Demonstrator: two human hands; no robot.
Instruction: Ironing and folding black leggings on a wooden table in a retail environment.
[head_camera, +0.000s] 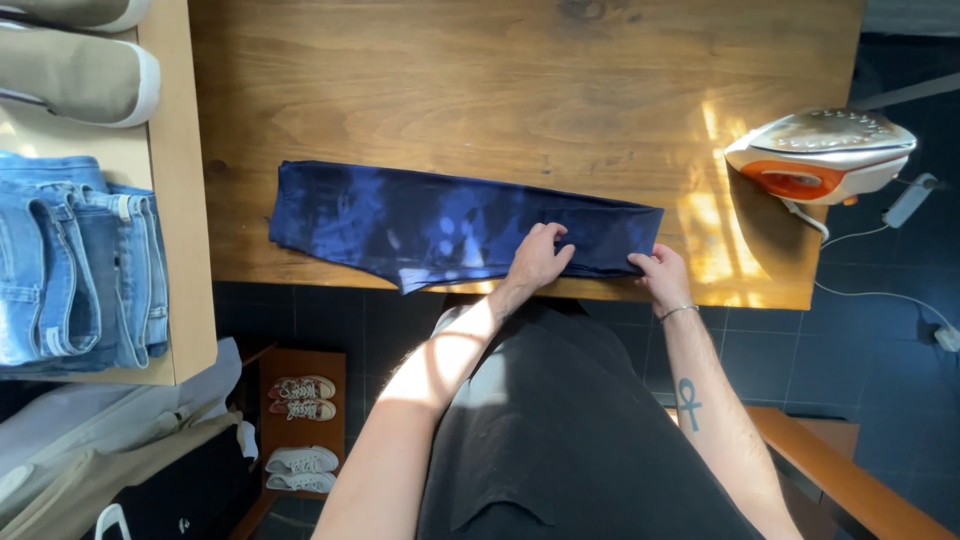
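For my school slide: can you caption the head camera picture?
Two hands, left and right, press dark blue folded trousers on a wooden table beside an iron.

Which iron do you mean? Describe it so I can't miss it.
Start at the wooden table and go to its right end, in the sunlit patch. The iron stands there on end, white and orange, its metal soleplate catching the light. It is well apart from the blue garment under both hands.

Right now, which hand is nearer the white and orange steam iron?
Right. The right hand grips the folded dark blue garment at its end nearest the steam iron; the left hand presses farther away.
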